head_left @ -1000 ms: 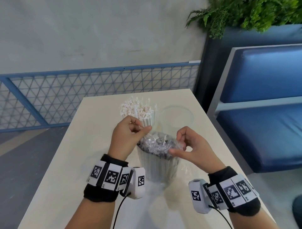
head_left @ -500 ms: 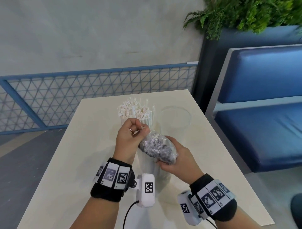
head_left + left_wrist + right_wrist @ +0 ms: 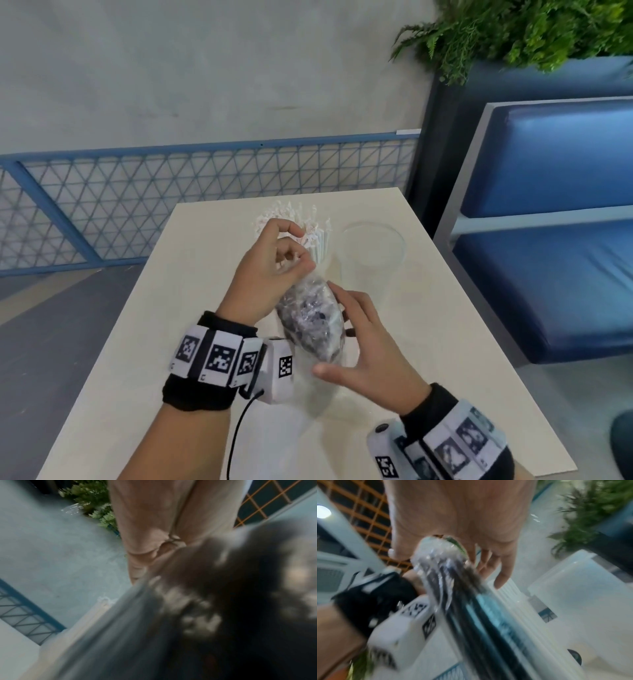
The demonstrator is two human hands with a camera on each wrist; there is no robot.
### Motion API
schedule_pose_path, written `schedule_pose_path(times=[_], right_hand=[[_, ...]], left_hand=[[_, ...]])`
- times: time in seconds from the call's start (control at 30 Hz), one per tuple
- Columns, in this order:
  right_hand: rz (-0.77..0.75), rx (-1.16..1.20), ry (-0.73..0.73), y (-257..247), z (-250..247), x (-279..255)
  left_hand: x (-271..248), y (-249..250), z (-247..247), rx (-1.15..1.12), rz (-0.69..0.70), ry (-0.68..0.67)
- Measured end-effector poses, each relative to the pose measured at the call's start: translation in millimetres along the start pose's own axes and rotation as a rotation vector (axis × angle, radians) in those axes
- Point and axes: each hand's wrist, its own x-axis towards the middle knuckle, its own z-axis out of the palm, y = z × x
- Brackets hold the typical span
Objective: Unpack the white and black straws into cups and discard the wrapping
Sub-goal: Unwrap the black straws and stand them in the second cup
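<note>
Head view: a bundle of black straws (image 3: 310, 318) in crinkled clear wrapping (image 3: 301, 287) is held upright over the table (image 3: 137, 342), in front of the cup of white straws (image 3: 308, 228). An empty clear cup (image 3: 371, 248) stands just right of it. The left hand (image 3: 270, 270) pinches the wrapping's gathered top edge between thumb and fingers. The right hand (image 3: 363, 346) cradles the bundle's side, fingers spread and mostly straight, thumb low; not clamped.

Left wrist view: heavily blurred. Left-hand fingers (image 3: 145, 520) curl inward above a dark mass, likely the bundle; the pinch itself is not readable here.

Right wrist view: the black straws (image 3: 471, 601) run diagonally in glossy film, with the right hand's fingers (image 3: 503, 573) extended alongside. The white straws (image 3: 513, 595) and empty cup (image 3: 582, 588) sit behind.

Handling, by judgement: the load is light, the straws stiff along their length but loose together. The film is thin and slick, so it tears best from the pinched top. Support at mid-bundle should keep the straws from spilling.
</note>
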Motion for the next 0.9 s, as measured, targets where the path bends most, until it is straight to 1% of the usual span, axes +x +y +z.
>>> schedule_pose_path(times=[0.1, 0.2, 0.27, 0.37, 0.43, 0.47, 0.53, 0.57, 0.63, 0.67, 0.77, 0.83, 0.9], right_hand=[[-0.026, 0.100, -0.080, 0, -20, 8], [-0.036, 0.094, -0.142, 2, -33, 24], [0.005, 0.114, -0.247, 5, -37, 37], [0.103, 0.226, -0.474, 7, -40, 51], [0.158, 0.287, -0.593, 5, -41, 53], [0.182, 0.265, -0.605, 5, -40, 53], [0.202, 0.156, -0.540, 8, -37, 51], [0.196, 0.093, -0.486, 10, -35, 50], [0.186, 0.004, -0.386, 13, -31, 49], [0.175, -0.005, -0.341, 12, -28, 48], [0.148, -0.060, -0.253, 7, -23, 48], [0.119, -0.088, -0.189, 8, -19, 50], [0.106, -0.110, -0.161, 8, -15, 52]], left_hand=[[-4, 2, -9, -0.128, 0.031, -0.132], [-8, 8, -12, -0.130, 0.082, -0.258], [-10, 13, -10, -0.117, 0.118, -0.322], [-13, 18, -4, -0.130, 0.159, -0.394], [-15, 20, -2, -0.157, 0.154, -0.397], [-16, 20, -3, -0.153, 0.154, -0.387], [-17, 18, -6, -0.055, 0.178, -0.352], [-17, 17, -8, 0.056, 0.205, -0.322], [-16, 20, -12, 0.358, 0.296, -0.256], [-16, 22, -15, 0.515, 0.355, -0.248], [-15, 26, -17, 0.933, 0.491, -0.280], [-15, 27, -16, 1.116, 0.518, -0.271], [-16, 27, -15, 1.205, 0.503, -0.251]])
